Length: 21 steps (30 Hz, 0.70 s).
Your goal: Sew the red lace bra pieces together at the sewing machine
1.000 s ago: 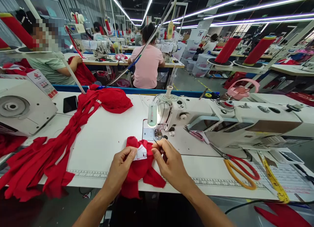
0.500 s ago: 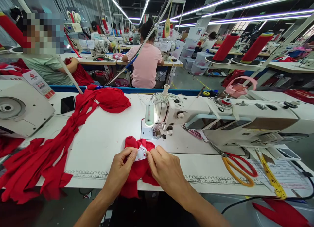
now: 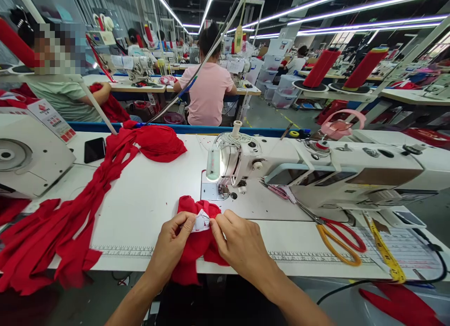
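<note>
A bunched red fabric piece lies at the front of the sewing table, partly hanging over its edge. On it is a small white label with red marks. My left hand pinches the label's left side between thumb and fingertips. From the right, my right hand pinches close to the label's other edge; a thin dark line, maybe thread or a tool tip, shows at these fingers. Just behind the fabric stands the white sewing machine, its needle area and presser foot apart from both hands.
Long red fabric strips are heaped on the left beside a black phone. Scissors with orange and red handles and a yellow tape measure lie on the right. A printed ruler runs along the front edge. Co-workers sit ahead.
The view has shifted very slightly. Both hands keep nearly the same pinching pose on the label and red fabric.
</note>
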Available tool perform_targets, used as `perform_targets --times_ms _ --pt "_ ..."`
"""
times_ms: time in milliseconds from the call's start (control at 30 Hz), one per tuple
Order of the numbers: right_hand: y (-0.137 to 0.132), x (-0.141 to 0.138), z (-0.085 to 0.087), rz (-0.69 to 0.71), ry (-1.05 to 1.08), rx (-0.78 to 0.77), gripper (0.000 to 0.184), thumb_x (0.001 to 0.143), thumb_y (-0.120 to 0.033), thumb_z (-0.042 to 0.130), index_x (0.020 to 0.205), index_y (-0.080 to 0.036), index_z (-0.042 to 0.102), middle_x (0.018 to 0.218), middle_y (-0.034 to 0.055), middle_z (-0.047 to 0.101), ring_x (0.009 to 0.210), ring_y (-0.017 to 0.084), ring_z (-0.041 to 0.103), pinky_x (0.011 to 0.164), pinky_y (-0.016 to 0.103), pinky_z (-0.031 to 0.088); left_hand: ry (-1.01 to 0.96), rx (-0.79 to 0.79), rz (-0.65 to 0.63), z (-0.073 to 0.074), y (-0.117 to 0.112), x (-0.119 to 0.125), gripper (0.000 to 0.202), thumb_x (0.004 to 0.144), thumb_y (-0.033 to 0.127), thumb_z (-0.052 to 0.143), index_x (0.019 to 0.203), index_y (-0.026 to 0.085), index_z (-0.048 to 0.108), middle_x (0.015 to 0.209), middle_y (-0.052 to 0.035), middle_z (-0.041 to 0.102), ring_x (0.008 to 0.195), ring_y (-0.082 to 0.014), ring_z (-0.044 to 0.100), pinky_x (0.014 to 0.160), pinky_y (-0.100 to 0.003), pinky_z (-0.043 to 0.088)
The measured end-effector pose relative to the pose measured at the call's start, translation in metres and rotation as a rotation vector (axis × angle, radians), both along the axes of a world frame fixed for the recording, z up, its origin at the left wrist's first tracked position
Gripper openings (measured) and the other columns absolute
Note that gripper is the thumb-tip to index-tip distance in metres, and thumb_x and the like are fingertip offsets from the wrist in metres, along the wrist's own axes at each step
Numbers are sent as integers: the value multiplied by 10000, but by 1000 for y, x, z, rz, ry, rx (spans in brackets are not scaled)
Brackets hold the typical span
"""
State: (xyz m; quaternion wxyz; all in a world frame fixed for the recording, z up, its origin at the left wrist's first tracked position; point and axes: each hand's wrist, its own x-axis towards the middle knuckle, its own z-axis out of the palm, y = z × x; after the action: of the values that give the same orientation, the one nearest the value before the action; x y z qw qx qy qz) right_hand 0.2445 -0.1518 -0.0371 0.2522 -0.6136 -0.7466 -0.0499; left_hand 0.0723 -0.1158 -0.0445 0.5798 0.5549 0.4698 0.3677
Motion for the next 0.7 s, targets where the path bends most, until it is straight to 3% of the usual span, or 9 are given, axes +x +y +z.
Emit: perform_targets --times_ms 133,333,567,700 --pt "5 -1 2 5 137 -57 368 1034 -282 347 682 -206 423 634 -14 489 509 110 379 518 284 178 24 15 -23 1 0 1 352 888 534 590 879 197 693 836 -22 616 813 -177 515 729 -248 455" --pt "9 6 6 162 508 -206 384 1049 -326 331 690 -214 405 646 -29 492 571 111 427 559 242 287 20 34 -22 5 2 2 361 914 530 546 843 194 658 787 -10 572 753 -159 494 674 -240 437" --pt "13 2 0 110 595 -255 374 1028 -351 353 680 -220 395 630 -30 465 566 119 376 542 265 280 299 356 -35 0 -1 9 329 948 435 476 759 205 618 767 -23 590 745 -177 534 704 -287 409" --pt "12 5 -6 180 976 -387 428 1015 -481 372 677 -223 421 579 -48 379 509 104 333 470 244 279 368 458 -1 -2 1 4 313 949 398 474 722 220 598 714 -7 569 730 -178 523 736 -305 404"
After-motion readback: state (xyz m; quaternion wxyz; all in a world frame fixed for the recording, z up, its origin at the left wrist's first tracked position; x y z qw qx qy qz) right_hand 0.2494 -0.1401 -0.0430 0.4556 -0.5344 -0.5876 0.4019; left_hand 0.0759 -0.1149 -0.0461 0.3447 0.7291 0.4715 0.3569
